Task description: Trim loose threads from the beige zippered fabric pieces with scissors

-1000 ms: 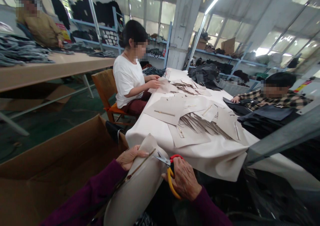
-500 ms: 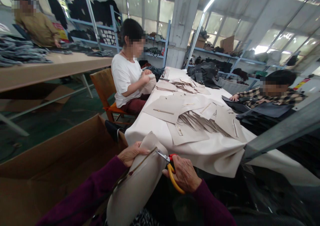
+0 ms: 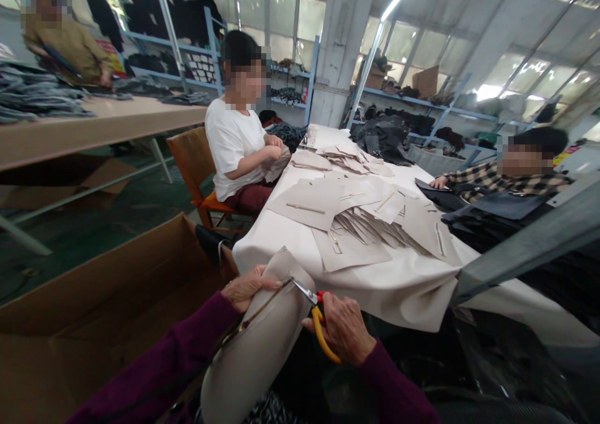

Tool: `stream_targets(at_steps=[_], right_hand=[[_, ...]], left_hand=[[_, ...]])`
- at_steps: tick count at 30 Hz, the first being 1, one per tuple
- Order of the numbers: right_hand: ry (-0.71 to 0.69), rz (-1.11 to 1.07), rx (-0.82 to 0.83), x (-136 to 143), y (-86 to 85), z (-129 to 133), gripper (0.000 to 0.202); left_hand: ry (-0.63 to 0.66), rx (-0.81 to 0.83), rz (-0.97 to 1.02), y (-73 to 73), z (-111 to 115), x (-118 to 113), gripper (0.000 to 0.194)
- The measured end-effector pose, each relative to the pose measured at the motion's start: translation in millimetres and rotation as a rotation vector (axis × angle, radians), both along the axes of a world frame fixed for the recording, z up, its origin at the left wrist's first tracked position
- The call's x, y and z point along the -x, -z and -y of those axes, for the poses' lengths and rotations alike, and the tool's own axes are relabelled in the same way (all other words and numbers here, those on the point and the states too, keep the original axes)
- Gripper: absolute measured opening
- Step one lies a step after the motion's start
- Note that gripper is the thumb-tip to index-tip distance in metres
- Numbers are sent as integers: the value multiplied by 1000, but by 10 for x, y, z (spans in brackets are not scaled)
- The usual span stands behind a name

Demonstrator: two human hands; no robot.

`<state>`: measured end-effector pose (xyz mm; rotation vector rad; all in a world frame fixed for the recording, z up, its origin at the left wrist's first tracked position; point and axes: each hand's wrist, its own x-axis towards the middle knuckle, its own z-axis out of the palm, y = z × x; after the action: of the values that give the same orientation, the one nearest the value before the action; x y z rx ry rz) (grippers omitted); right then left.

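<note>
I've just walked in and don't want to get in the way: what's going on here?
The person's left hand holds a beige piece with a zip in it. The right hand grips scissors, their blade tips at the zip's upper end; whether they are cutting, I can't tell. More beige pieces, several with zips, lie on the covered table ahead. Beside it, a co-worker in white handles another beige piece.
</note>
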<state>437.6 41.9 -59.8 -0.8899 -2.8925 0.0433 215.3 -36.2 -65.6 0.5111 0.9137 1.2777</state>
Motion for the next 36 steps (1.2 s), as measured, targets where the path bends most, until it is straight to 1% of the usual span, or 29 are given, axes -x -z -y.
stream_targets(at_steps=[3,6,14,20,24,27,30,34,36], right_hand=[[-16,-34,-12,17,-52,20,56],[-16,-61,-9,40,-61,33,56],[14,-55,-53,80,76,33,52],[5,-94,-93,67,135,22,40],[-24,-98,-91,75,185,24,36],[-28,-125,-92,100,208,13,33],[32,-157,-86,128,200,-30,33],[85,-161,-93,139,134,-121,34],[97,-151,-94,126,97,-165,35]], left_hand=[[2,-12,1,-4,-4,3,32],[-3,-28,-1,3,-11,16,32],[-18,-25,-3,25,-15,31,30],[14,-36,14,42,6,33,32],[-32,-36,-20,44,-9,25,31],[-71,-18,-35,14,-31,25,31],[-84,21,-27,-35,-24,40,34],[-78,61,-10,-94,28,100,40],[-106,83,0,-118,42,163,41]])
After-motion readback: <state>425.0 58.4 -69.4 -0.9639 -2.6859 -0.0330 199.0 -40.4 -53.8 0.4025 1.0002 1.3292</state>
